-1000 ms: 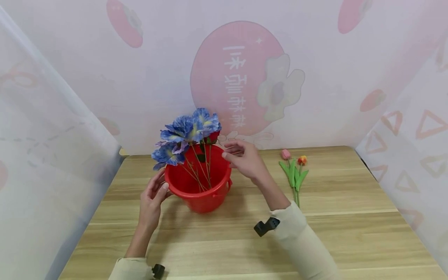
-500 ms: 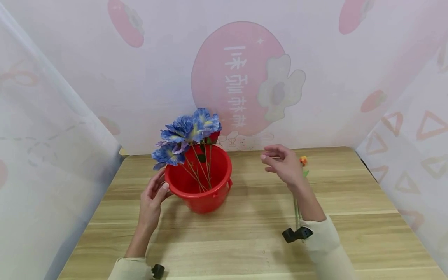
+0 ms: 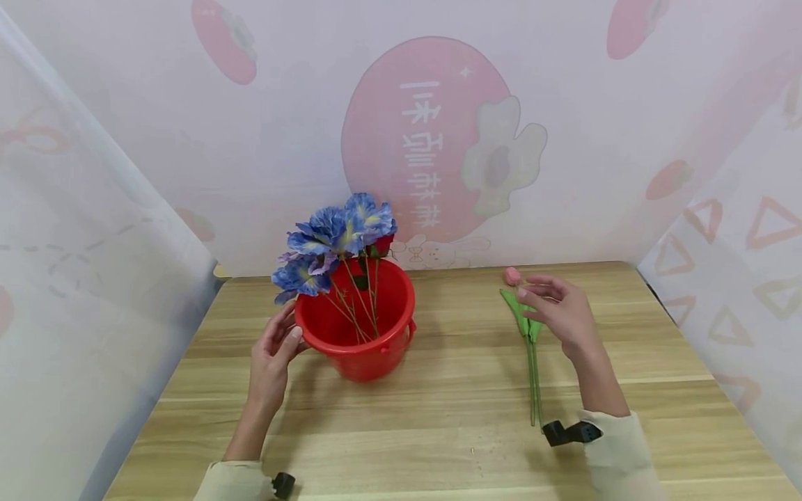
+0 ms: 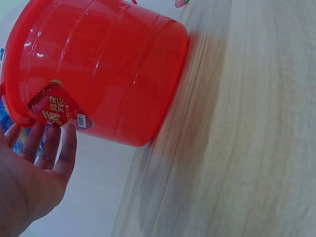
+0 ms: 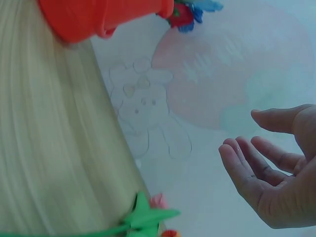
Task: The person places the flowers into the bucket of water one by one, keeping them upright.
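A red bucket (image 3: 363,363) stands on the table, holding blue artificial flowers (image 3: 322,229) on thin stems and a red flower (image 3: 383,245) behind them. My left hand (image 3: 271,358) touches its left side just below the rim, fingertips beside the label (image 4: 61,106) in the left wrist view. Two artificial tulips lie to the right, one pink (image 3: 512,276), one orange (image 5: 170,233), with green leaves (image 3: 516,313). Over their heads hovers my right hand (image 3: 560,311), fingers loosely bent, thumb apart, nothing in its grasp. In the head view it covers the orange bloom.
Pale wood-grain tabletop (image 3: 438,417) spreads under everything. A printed fabric wall (image 3: 282,139) rises right behind the table's back edge, with more fabric at both sides. A black wrist camera (image 3: 571,433) sits at each cuff.
My right hand has left the bucket's right rim and travelled right to above the tulips. The left hand and the bucket have stayed in place.
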`<action>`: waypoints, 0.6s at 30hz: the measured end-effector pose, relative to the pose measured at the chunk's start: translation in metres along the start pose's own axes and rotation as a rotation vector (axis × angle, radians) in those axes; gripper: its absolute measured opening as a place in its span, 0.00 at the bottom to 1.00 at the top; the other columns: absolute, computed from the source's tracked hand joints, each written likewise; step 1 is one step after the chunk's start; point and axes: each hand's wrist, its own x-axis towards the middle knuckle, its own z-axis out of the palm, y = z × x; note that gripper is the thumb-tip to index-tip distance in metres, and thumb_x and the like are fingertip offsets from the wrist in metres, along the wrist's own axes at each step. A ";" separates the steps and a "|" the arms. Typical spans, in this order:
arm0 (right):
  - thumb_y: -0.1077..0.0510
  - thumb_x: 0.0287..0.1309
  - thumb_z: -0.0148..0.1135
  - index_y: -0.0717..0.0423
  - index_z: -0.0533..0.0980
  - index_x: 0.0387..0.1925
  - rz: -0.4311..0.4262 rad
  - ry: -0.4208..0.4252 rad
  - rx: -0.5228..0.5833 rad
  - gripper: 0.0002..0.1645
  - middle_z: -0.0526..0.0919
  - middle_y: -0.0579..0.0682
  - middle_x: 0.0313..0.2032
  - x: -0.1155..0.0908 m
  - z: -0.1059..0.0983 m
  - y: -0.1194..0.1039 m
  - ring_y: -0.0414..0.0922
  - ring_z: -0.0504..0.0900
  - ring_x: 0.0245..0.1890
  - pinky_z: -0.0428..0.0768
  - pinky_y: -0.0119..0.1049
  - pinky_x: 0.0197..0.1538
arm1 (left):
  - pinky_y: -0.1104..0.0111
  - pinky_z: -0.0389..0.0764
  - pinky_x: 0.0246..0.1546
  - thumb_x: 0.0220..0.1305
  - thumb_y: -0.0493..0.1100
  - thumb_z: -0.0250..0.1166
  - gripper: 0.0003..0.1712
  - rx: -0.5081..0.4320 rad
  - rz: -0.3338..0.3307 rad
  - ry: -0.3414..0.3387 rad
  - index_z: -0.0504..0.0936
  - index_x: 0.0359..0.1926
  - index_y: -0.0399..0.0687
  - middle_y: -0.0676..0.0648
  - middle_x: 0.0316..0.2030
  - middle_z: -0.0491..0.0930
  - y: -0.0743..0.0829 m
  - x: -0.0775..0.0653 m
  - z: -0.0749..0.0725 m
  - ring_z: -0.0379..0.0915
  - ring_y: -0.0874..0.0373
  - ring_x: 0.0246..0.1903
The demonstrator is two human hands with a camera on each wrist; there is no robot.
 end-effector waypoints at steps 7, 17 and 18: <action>0.52 0.74 0.68 0.66 0.72 0.71 0.043 0.024 -0.044 0.32 0.82 0.55 0.57 -0.003 -0.017 0.017 0.31 0.87 0.46 0.91 0.35 0.52 | 0.71 0.90 0.51 0.81 0.36 0.58 0.29 -0.009 0.005 -0.001 0.70 0.79 0.44 0.51 0.67 0.80 0.000 0.000 0.000 0.84 0.59 0.60; 0.53 0.75 0.67 0.69 0.68 0.74 0.144 0.015 -0.064 0.36 0.80 0.64 0.62 0.001 -0.028 0.046 0.32 0.87 0.44 0.91 0.38 0.54 | 0.71 0.90 0.52 0.82 0.37 0.58 0.29 -0.002 0.000 -0.003 0.70 0.79 0.44 0.47 0.68 0.80 0.000 0.000 0.000 0.84 0.60 0.59; 0.53 0.75 0.66 0.69 0.68 0.75 0.156 0.008 -0.073 0.37 0.79 0.68 0.64 0.001 -0.029 0.050 0.33 0.88 0.44 0.91 0.38 0.54 | 0.71 0.90 0.52 0.82 0.37 0.58 0.29 0.001 -0.002 -0.003 0.70 0.79 0.45 0.48 0.68 0.80 0.000 0.000 0.000 0.84 0.60 0.59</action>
